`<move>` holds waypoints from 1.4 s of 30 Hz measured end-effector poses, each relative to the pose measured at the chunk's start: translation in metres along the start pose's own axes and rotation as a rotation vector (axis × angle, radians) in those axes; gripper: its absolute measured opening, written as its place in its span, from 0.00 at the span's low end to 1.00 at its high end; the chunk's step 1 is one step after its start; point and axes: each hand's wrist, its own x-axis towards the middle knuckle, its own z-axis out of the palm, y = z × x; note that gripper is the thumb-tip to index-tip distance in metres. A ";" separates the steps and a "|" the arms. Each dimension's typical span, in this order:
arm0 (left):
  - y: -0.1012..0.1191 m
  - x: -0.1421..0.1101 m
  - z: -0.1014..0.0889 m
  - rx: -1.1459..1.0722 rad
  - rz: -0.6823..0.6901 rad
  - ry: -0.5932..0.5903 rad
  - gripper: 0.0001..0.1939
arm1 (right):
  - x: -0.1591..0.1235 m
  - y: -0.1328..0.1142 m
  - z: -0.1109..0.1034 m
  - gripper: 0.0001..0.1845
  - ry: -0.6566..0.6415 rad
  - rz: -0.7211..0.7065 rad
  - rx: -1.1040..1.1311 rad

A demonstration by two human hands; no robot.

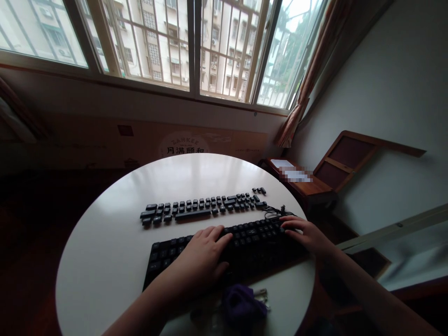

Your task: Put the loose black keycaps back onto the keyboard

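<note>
Keyboard [261,259] is lying under both hands: left hand [206,249] is resting on its middle, fingers loosely spread; right hand [308,233] is curling at its far right corner, can't tell if pinching anything. Just beyond, cable [276,211] is bunching and loose keycaps [192,214] are sitting in rows on round white table [105,242]. Step looks like steadying board, fingering that corner; next move is probably calling for fine fingertip control.

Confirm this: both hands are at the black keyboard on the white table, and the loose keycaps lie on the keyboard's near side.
Not quite: the head view shows the loose keycaps on the keyboard's far side. The left hand and right hand are indeed at the black keyboard on the white table.
</note>
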 end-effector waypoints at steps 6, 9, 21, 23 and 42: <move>0.000 -0.001 0.000 -0.030 0.019 0.022 0.33 | 0.007 -0.011 -0.011 0.12 -0.093 -0.078 -0.157; 0.001 -0.001 -0.001 -0.020 0.023 0.027 0.33 | 0.008 -0.015 -0.013 0.12 -0.119 -0.104 -0.227; 0.001 0.000 -0.001 0.002 0.013 0.001 0.34 | 0.010 -0.025 -0.004 0.11 -0.077 -0.250 -0.522; 0.002 0.000 -0.002 0.003 0.012 -0.002 0.34 | 0.008 -0.025 -0.002 0.11 -0.057 -0.262 -0.539; -0.002 -0.003 0.003 -0.028 0.023 0.057 0.34 | -0.045 0.005 0.023 0.29 0.088 -0.298 -0.727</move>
